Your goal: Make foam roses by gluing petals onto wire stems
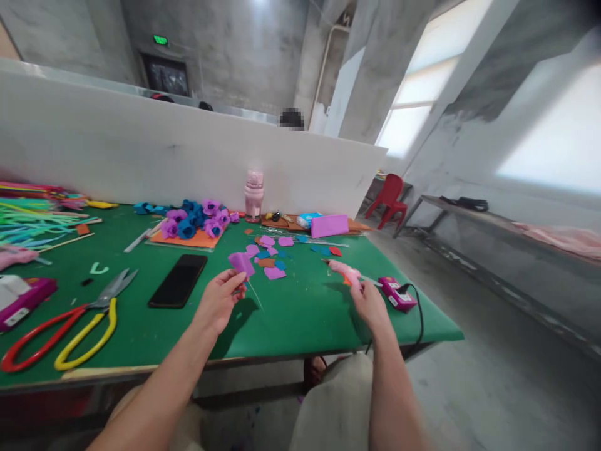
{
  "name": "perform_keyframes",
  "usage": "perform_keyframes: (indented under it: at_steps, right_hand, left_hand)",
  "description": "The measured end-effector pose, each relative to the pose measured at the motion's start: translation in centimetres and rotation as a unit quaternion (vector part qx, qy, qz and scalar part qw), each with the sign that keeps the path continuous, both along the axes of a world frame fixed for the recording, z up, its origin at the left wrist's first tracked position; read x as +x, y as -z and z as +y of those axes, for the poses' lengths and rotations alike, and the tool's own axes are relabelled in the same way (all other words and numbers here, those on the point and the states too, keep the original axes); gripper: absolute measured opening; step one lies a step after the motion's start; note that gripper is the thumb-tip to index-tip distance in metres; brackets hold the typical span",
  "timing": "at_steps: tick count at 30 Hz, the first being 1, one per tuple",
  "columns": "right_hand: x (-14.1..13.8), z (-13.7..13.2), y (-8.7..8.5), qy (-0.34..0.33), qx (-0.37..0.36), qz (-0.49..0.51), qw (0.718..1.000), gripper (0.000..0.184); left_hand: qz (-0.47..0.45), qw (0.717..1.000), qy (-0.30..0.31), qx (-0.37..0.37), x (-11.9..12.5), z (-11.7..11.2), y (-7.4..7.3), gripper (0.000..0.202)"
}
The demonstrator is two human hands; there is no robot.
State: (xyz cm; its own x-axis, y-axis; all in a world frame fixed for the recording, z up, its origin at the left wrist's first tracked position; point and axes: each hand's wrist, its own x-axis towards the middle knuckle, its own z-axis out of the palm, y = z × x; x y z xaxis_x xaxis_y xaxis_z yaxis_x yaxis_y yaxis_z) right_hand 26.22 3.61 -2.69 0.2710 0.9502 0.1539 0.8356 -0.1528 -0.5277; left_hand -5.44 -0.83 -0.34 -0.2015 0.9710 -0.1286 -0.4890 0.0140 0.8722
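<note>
Handle of the glue gun (pixel 344 270) unseen inside the right hand (pixel 372 307); magenta box (pixel 22 299) partly beyond the left edge

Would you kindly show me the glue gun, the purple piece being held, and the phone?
glue gun (pixel 344 270): head view, on its pink barrel.
purple piece (pixel 241 263): head view, on its middle.
phone (pixel 178 281): head view, on its dark screen.
</note>
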Motion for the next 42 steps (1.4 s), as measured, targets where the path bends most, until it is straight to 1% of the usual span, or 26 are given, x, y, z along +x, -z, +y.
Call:
perform_keyframes:
  at_steps: [1, 2, 3, 4, 5, 6, 8, 9, 10, 11, 14, 16, 21, 26, 29, 35, 42]
  right_hand:
    - [-0.2, -0.2, -0.5, 0.0, 0.025, 0.053, 0.998, 0.026]
    - [-0.7, -0.5, -1.0, -0.01, 0.049, 0.13, 0.99, 0.028]
    - [-1.3, -0.8, -1.5, -0.031, 0.072, 0.229, 0.97, 0.031]
    - [-2.2, -1.1, -2.0, -0.06, 0.083, 0.328, 0.939, 0.036]
    - [-3.1, -1.4, -2.4, -0.095, 0.077, 0.404, 0.906, 0.04]
    - [-4.2, -1.8, -2.8, -0.124, 0.06, 0.456, 0.879, 0.04]
    - [-6.4, -2.6, -3.4, -0.175, 0.013, 0.518, 0.837, 0.03]
    - [-7.4, -3.0, -3.7, -0.189, -0.004, 0.537, 0.822, 0.027]
    - [-8.4, -3.4, -3.8, -0.205, -0.012, 0.547, 0.812, 0.026]
    - [-9.1, -3.8, -4.0, -0.226, -0.019, 0.543, 0.808, 0.026]
    - [-10.7, -4.9, -4.2, -0.287, -0.026, 0.489, 0.823, 0.03]
    - [-11.3, -5.2, -4.1, -0.306, -0.017, 0.453, 0.837, 0.032]
    - [-11.7, -5.1, -3.7, -0.318, 0.029, 0.381, 0.868, 0.032]
    - [-11.8, -5.3, -4.0, -0.323, 0.071, 0.288, 0.898, 0.027]
    - [-12.0, -5.5, -4.2, -0.331, 0.087, 0.258, 0.903, 0.026]
    - [-12.2, -5.8, -4.5, -0.337, 0.107, 0.232, 0.906, 0.02]
    - [-12.3, -5.9, -4.5, -0.331, 0.125, 0.202, 0.913, 0.023]
  left_hand:
    - [-0.002, 1.0, -0.004, 0.0, -0.1, 0.1, 0.1, 0.028]
    - [-0.005, 1.0, -0.008, 0.001, -0.2, 0.2, 0.2, 0.028]
    - [-0.009, 1.0, -0.013, 0.004, -0.2, 0.3, 0.3, 0.028]
    - [-0.013, 1.0, -0.017, 0.008, -0.2, 0.4, 0.4, 0.028]
    - [-0.017, 1.0, -0.021, 0.012, -0.1, 0.5, 0.5, 0.027]
    - [-0.02, 0.999, -0.024, 0.017, -0.1, 0.5, 0.5, 0.027]
    - [-0.027, 0.999, -0.03, 0.026, 0.1, 0.5, 0.5, 0.025]
    - [-0.029, 0.999, -0.033, 0.029, 0.1, 0.5, 0.4, 0.025]
    - [-0.031, 0.998, -0.035, 0.031, 0.2, 0.4, 0.4, 0.024]
    - [-0.033, 0.998, -0.038, 0.032, 0.2, 0.4, 0.3, 0.024]
    - [-0.042, 0.998, -0.042, 0.033, 0.2, 0.2, 0.2, 0.024]
    - [-0.049, 0.997, -0.043, 0.036, 0.1, 0.1, 0.1, 0.024]
    - [-0.05, 0.997, -0.04, 0.045, -0.2, 0.1, 0.2, 0.023]
    - [-0.047, 0.997, -0.036, 0.052, -0.4, 0.2, 0.4, 0.022]
    - [-0.05, 0.996, -0.033, 0.06, -0.4, 0.3, 0.6, 0.021]
    - [-0.051, 0.996, -0.03, 0.061, -0.4, 0.4, 0.8, 0.021]
    - [-0.046, 0.997, -0.027, 0.06, -0.4, 0.4, 0.9, 0.021]
